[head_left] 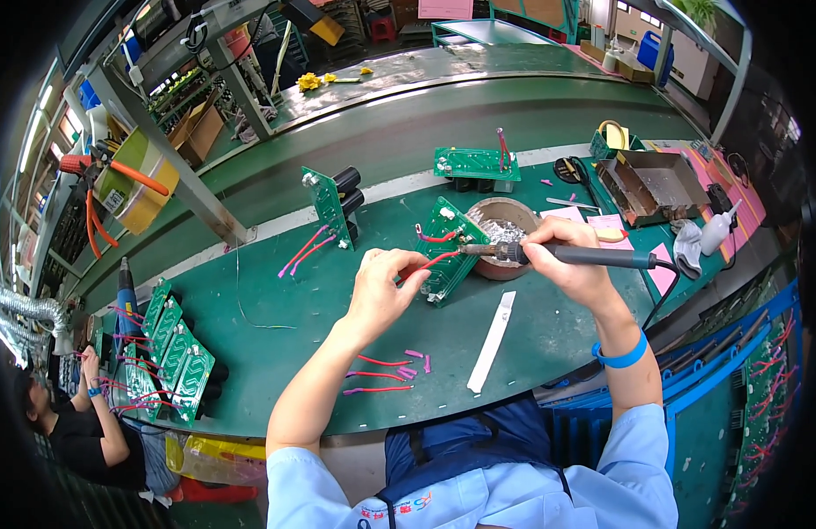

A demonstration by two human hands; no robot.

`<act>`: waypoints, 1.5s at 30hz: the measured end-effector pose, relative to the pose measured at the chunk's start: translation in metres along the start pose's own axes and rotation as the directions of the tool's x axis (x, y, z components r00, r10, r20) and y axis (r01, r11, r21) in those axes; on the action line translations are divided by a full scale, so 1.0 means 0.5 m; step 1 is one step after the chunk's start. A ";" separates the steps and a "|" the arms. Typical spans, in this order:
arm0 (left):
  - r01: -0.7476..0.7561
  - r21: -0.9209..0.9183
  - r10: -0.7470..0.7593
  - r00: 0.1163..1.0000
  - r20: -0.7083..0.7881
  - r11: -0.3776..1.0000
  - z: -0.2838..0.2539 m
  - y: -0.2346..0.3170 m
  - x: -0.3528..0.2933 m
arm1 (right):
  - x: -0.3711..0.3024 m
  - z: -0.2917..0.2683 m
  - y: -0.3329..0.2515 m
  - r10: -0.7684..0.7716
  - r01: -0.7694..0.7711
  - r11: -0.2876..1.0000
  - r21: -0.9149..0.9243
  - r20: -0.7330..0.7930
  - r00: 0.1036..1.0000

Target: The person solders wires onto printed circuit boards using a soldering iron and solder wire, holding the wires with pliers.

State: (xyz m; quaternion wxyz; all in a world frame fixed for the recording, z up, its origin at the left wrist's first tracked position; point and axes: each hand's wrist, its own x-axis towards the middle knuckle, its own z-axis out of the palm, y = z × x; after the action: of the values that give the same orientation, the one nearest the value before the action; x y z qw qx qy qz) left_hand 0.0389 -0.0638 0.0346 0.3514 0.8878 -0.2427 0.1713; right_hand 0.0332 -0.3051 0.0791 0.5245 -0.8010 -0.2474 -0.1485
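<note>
My left hand (387, 286) pinches a red wire (439, 261) whose far end meets a green circuit board (448, 284). Gripped in my right hand (568, 256) is a soldering iron (602, 257), its tip pointing left at the wire's end on the board. The board stands tilted, leaning by a round brown bowl (507, 214) that holds crumpled silvery bits. A second red wire (436, 236) rises from the same board. Below my left hand lie several loose red wires (379, 375) and short purple sleeves (426, 363).
More circuit boards (323, 203) stand at the back, one (475, 162) lying on its dark cylinders. Several boards (183, 361) line up at left. A white strip (492, 344) lies centre right, near a metal tray (652, 183) and white bottle (718, 231). A co-worker (95, 432) sits at far left.
</note>
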 end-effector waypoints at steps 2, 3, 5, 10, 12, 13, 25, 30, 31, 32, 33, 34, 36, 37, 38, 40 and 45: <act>-0.008 -0.001 0.008 1.000 0.000 1.000 0.001 0.003 0.000 | -0.001 0.000 0.000 -0.015 0.015 1.000 -0.010 0.000 1.000; 0.014 0.008 -0.014 1.000 0.017 1.000 0.002 0.003 -0.003 | -0.002 0.000 0.000 -0.029 0.029 0.999 -0.018 0.000 1.000; 0.036 0.017 -0.036 0.999 0.034 0.999 0.004 0.005 -0.006 | -0.003 0.000 0.000 -0.061 0.061 0.998 -0.032 0.003 0.998; -0.074 0.069 0.086 0.977 -0.194 0.995 -0.016 0.002 -0.016 | -0.005 0.006 -0.001 -0.107 0.106 0.992 -0.061 -0.011 0.994; -0.038 0.065 0.050 0.980 -0.194 0.997 -0.047 0.011 -0.031 | -0.004 0.005 0.001 -0.096 0.096 0.995 -0.041 -0.007 0.995; -0.009 0.069 0.020 0.987 -0.159 0.998 -0.068 0.018 -0.048 | -0.005 0.007 0.000 -0.089 0.089 0.996 -0.028 0.004 0.996; 0.051 0.295 -0.157 0.924 0.348 0.954 -0.065 -0.032 -0.202 | -0.001 0.015 0.003 -0.030 0.030 0.999 0.034 -0.014 0.999; 0.124 0.687 -0.249 0.965 0.085 0.716 -0.141 -0.107 -0.199 | -0.013 -0.005 0.012 -0.021 0.021 1.000 0.000 -0.032 0.999; 0.136 0.774 -0.213 0.977 -0.001 0.619 -0.162 -0.143 -0.212 | -0.011 -0.004 0.010 -0.027 0.027 1.000 0.001 -0.034 0.999; 0.158 0.806 -0.228 0.973 -0.030 0.570 -0.182 -0.175 -0.230 | -0.013 -0.002 0.010 -0.029 0.029 1.000 0.001 -0.032 0.999; 0.181 0.836 -0.239 0.969 -0.062 0.518 -0.207 -0.201 -0.249 | -0.013 -0.001 0.008 -0.034 0.034 0.999 0.003 -0.030 0.999; 0.283 0.725 -0.373 0.927 -0.039 0.628 -0.231 -0.227 -0.264 | -0.013 0.004 0.009 -0.018 0.020 0.999 0.049 -0.046 0.999; 0.336 0.596 -0.437 0.899 0.028 0.729 -0.249 -0.247 -0.279 | -0.007 0.008 0.011 -0.047 0.049 0.998 0.049 -0.050 0.998; 0.290 0.601 -0.388 0.921 0.037 0.745 -0.254 -0.234 -0.281 | -0.004 0.010 0.009 -0.069 0.071 0.997 0.037 -0.046 0.997; 0.271 0.591 -0.368 0.929 0.047 0.759 -0.246 -0.210 -0.264 | -0.003 0.011 0.010 -0.060 0.062 0.998 0.030 -0.045 0.997; 0.624 -0.021 -0.623 0.782 0.010 0.782 -0.220 -0.149 -0.224 | -0.003 0.010 0.012 -0.042 0.042 0.999 -0.004 -0.041 0.998; 0.069 0.072 -0.068 0.998 -0.013 0.995 -0.134 0.022 -0.109 | -0.006 -0.005 0.014 -0.040 0.040 0.999 -0.016 -0.040 0.998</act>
State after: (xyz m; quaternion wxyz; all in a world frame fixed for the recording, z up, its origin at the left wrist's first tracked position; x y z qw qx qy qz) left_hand -0.0208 -0.0064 0.0611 0.3258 0.9070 -0.2039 0.1724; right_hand 0.0345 -0.3104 0.0734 0.5204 -0.7966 -0.2517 -0.1769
